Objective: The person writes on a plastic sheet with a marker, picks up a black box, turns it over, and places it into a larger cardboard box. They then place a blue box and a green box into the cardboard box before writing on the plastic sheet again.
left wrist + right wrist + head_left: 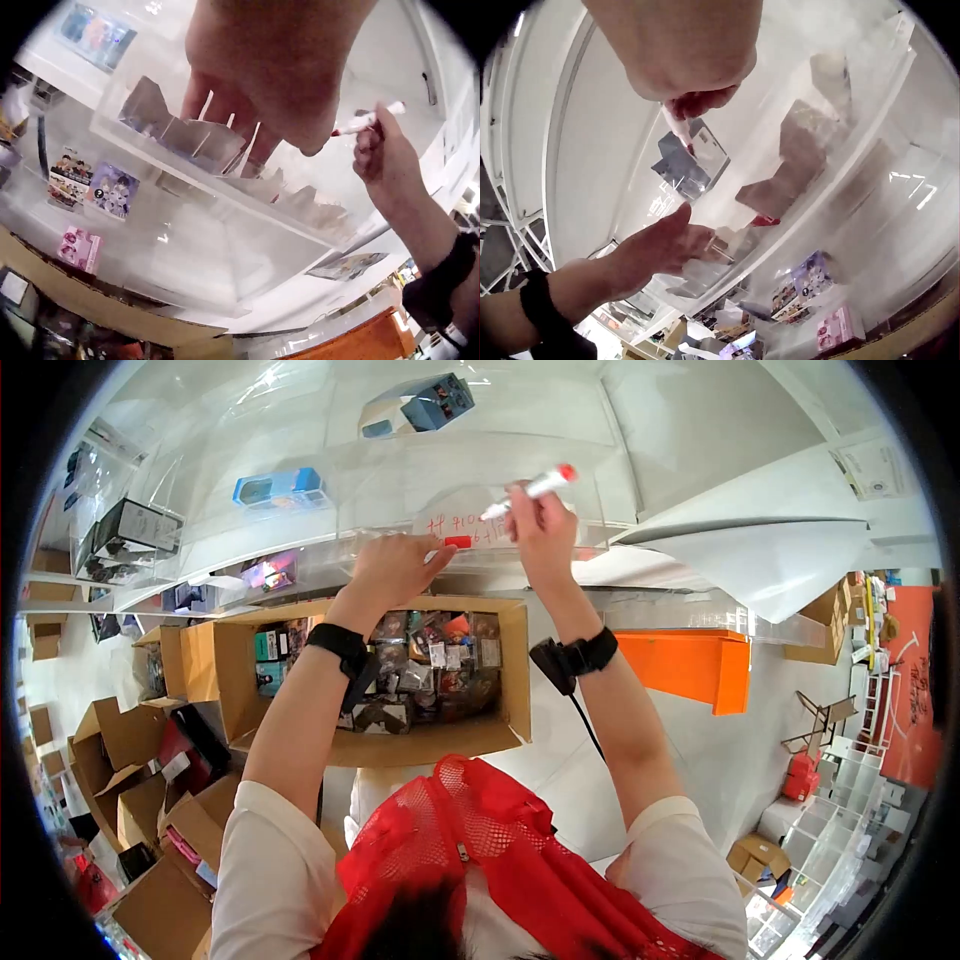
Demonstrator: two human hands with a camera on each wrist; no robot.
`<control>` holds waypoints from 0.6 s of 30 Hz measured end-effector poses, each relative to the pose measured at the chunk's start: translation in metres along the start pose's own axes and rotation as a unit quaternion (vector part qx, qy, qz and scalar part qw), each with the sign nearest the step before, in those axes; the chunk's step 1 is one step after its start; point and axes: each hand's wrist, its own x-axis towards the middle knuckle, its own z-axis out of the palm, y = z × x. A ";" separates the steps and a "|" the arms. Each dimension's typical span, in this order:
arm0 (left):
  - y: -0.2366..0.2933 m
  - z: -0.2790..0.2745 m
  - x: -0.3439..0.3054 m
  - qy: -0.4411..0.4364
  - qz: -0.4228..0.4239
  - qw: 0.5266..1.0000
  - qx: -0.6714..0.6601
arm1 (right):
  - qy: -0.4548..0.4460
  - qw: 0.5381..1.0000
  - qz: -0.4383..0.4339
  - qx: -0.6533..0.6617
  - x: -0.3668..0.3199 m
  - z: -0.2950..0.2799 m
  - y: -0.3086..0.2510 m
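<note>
My right hand grips a white marker with a red end, its tip pointing down-left toward red handwriting on a pale rounded sheet. Extended, slightly spread fingers of my left hand rest on the clear panel just left of the writing. A small red piece lies right at the left thumb and forefinger, by the panel's lower edge. The right wrist view shows that same red piece beside grey jagged paper. In the left wrist view, the marker stays in the right fingers.
Below my arms, an open cardboard box holds many small packaged items. An orange counter stands to the right. On the shelf sit a blue box and a dark blue box. More cardboard boxes crowd the lower left.
</note>
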 end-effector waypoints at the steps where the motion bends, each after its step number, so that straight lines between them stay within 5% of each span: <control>1: -0.001 0.001 0.000 0.004 0.004 1.000 0.018 | 0.000 0.997 -0.022 -0.072 0.008 0.009 0.006; 6: 0.001 0.000 0.002 -0.007 0.007 1.000 0.015 | 0.046 0.975 -0.031 -0.215 0.023 0.050 0.023; 18: -0.002 0.006 0.004 -0.008 0.006 1.000 0.022 | -0.080 0.949 -0.010 -0.304 0.030 0.049 0.038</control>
